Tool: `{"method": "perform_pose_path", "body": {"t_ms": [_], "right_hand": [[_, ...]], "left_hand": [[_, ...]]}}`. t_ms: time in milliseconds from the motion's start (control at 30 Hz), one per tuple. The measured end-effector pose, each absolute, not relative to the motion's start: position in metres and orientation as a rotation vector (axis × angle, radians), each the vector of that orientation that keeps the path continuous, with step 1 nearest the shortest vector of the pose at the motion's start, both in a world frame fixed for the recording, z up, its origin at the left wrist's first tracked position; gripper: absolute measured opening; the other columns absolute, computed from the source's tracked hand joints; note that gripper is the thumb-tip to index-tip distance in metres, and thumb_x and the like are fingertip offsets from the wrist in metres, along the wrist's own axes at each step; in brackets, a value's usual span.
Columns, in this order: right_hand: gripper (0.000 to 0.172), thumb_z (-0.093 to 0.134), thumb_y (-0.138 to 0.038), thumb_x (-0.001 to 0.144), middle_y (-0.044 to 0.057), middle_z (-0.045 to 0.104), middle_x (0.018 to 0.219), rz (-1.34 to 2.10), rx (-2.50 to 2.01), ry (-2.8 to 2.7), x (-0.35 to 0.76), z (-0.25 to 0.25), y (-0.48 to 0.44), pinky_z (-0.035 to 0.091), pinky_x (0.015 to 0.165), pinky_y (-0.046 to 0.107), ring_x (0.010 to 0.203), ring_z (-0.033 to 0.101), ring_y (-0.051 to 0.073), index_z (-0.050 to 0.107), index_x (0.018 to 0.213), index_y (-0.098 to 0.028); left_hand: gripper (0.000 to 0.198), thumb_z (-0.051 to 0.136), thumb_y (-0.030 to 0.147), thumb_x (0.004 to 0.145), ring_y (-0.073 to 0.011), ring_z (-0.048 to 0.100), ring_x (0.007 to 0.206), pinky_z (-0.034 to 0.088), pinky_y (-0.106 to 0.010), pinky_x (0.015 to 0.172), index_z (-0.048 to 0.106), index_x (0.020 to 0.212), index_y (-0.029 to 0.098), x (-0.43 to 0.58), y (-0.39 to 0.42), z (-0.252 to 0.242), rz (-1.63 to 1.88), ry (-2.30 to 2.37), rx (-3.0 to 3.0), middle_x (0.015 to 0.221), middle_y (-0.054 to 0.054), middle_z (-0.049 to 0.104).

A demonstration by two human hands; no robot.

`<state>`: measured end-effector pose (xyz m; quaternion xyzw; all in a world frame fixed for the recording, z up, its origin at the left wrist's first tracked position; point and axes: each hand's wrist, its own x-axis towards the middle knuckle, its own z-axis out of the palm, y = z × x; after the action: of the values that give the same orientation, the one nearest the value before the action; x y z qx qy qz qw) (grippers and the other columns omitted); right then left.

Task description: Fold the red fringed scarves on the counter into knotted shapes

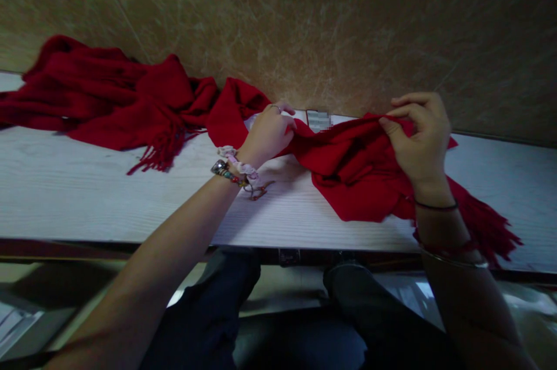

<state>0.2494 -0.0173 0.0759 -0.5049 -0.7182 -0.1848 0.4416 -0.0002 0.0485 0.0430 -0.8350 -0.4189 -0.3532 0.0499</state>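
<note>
A red fringed scarf (352, 178) lies bunched across the white wood-grain surface. My left hand (270, 131), with a ring and bracelets at the wrist, is closed on the cloth near the middle, its fingertips partly hidden. Farther right, my right hand (420, 138) pinches the scarf's upper edge between thumb and fingers, with the other fingers loosely curled. Between the two hands the cloth runs in a folded strip. More red cloth (117, 97) is heaped on the left, with tassels (161, 149) at its front; whether it is the same scarf I cannot tell.
A brown marbled wall (278, 28) rises behind the narrow white tabletop (87, 190). Against the wall, a small printed label (319, 120) shows behind the scarf. Below the front edge are my dark-trousered legs (217, 294); clear plastic (526, 306) lies at lower right.
</note>
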Motion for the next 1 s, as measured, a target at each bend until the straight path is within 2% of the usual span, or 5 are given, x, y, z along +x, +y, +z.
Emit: {"method": "perform_pose_path", "body": {"t_ms": [100,267,467,700,1000], "right_hand": [[0.01,0.054,-0.031,0.077,0.007,0.054,0.095,-0.434,-1.329,-1.828,0.255,0.07,-0.012,0.042,0.084,0.046,0.094,0.053,0.025,0.06,0.076,-0.024],[0.027,0.058,-0.033,0.074,0.01,0.05,0.114,-0.276,-1.295,-2.173,0.236,0.058,-0.014,0.039,0.089,0.048,0.107,0.048,0.027,0.06,0.099,-0.022],[0.032,0.051,-0.027,0.079,0.011,0.049,0.12,-0.383,-1.368,-2.161,0.198,0.051,-0.02,0.027,0.095,0.059,0.114,0.042,0.03,0.054,0.11,-0.023],[0.018,0.047,-0.013,0.075,0.008,0.056,0.105,-0.397,-1.363,-2.07,0.206,0.049,-0.014,0.033,0.092,0.054,0.103,0.049,0.027,0.062,0.081,-0.022],[0.014,0.048,-0.013,0.073,0.005,0.058,0.089,-0.26,-1.171,-1.749,0.225,0.07,-0.015,0.045,0.082,0.041,0.09,0.056,0.021,0.057,0.077,-0.022]], "left_hand": [[0.015,0.047,0.015,0.079,-0.0179,0.049,0.1,0.04,-0.031,0.089,0.062,0.079,0.016,0.002,0.045,0.051,-1.292,-1.17,-2.499,0.106,-0.007,0.053],[0.014,0.051,0.019,0.077,-0.0184,0.053,0.088,0.043,-0.033,0.082,0.059,0.068,0.013,0.007,0.046,0.046,-0.975,-1.082,-2.764,0.097,-0.008,0.055],[0.015,0.05,0.023,0.083,-0.0167,0.051,0.093,0.041,-0.031,0.084,0.057,0.073,0.014,0.008,0.043,0.046,-1.221,-1.024,-2.658,0.1,-0.007,0.053],[0.015,0.049,0.022,0.085,-0.0162,0.05,0.094,0.041,-0.031,0.084,0.055,0.074,0.015,0.009,0.041,0.048,-1.196,-0.948,-2.684,0.101,-0.007,0.052],[0.005,0.056,0.014,0.073,-0.0225,0.049,0.099,0.041,-0.035,0.085,0.061,0.073,0.013,-0.002,0.057,0.038,-0.969,-1.08,-2.638,0.104,-0.009,0.052]]}}
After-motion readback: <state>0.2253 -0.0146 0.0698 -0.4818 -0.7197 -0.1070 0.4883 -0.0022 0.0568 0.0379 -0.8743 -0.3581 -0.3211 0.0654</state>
